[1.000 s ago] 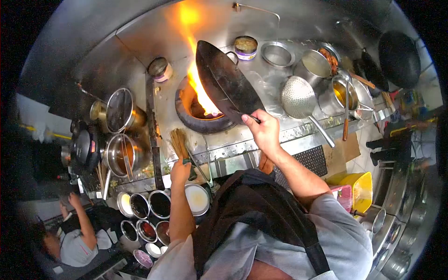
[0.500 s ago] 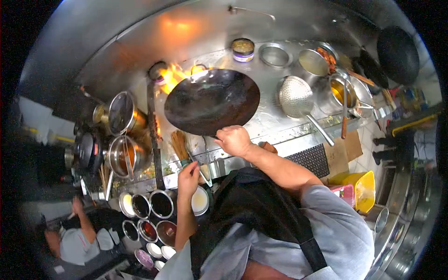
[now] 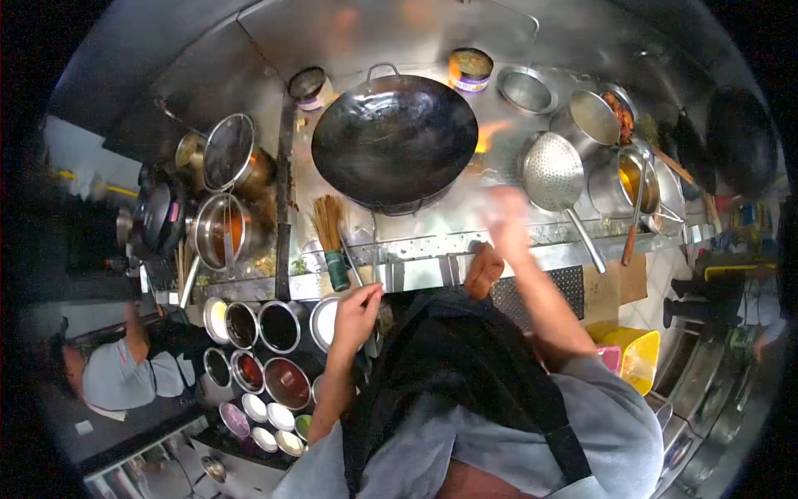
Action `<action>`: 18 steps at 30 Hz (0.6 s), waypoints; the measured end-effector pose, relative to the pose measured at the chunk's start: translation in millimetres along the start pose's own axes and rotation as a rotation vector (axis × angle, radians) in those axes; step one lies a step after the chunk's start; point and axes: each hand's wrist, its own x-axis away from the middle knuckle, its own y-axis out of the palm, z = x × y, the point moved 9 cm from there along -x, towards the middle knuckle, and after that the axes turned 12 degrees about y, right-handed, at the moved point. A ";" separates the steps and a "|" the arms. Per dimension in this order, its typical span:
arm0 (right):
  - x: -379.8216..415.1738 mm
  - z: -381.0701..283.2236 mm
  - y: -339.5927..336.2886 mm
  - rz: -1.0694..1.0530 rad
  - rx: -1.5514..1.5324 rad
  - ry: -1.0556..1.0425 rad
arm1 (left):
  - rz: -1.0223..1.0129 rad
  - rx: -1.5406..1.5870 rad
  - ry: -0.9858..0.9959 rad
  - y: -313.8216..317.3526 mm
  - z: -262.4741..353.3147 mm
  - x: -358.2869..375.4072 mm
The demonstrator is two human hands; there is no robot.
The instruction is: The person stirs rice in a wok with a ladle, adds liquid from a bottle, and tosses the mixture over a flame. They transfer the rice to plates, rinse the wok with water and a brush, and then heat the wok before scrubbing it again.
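Observation:
A dark wok (image 3: pixel 395 141) with a loop handle at its far rim sits on the stove, and flame shows at its right side. My right hand (image 3: pixel 508 218) is smeared by motion, apart from the wok and just short of the perforated strainer (image 3: pixel 553 172). By the stove's front edge my left hand (image 3: pixel 359 314) has curled fingers; whatever they hold, if anything, is hidden. Close to it are a bamboo wok brush (image 3: pixel 333 249) with a green-bound handle and a thin metal handle. A reddish-brown folded cloth (image 3: pixel 484 271) hangs at the front edge.
Pots (image 3: pixel 219 233) and a strainer stand at left. Several seasoning containers (image 3: pixel 278 326) sit below them. At right are a steel pot (image 3: pixel 588 119), an oil pot (image 3: pixel 623 179) and a yellow bin (image 3: pixel 636 358). Another person (image 3: pixel 133 366) is at lower left.
My right hand has let go of the wok rim and moved right. The wok now rests level on the burner, with less flame. My left hand has shifted slightly, its fingers still curled.

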 end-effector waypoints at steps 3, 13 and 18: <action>12.1 265.3 -162.9 0.351 -0.064 0.571 | 0.041 0.016 -0.064 9.9 -6.3 10.9; 42.9 353.9 -181.5 0.072 -0.346 0.954 | 0.039 -0.060 -0.157 132.4 44.0 27.1; 16.0 327.5 -119.7 -0.166 -0.506 0.893 | 0.007 -0.063 -0.271 185.6 52.1 67.4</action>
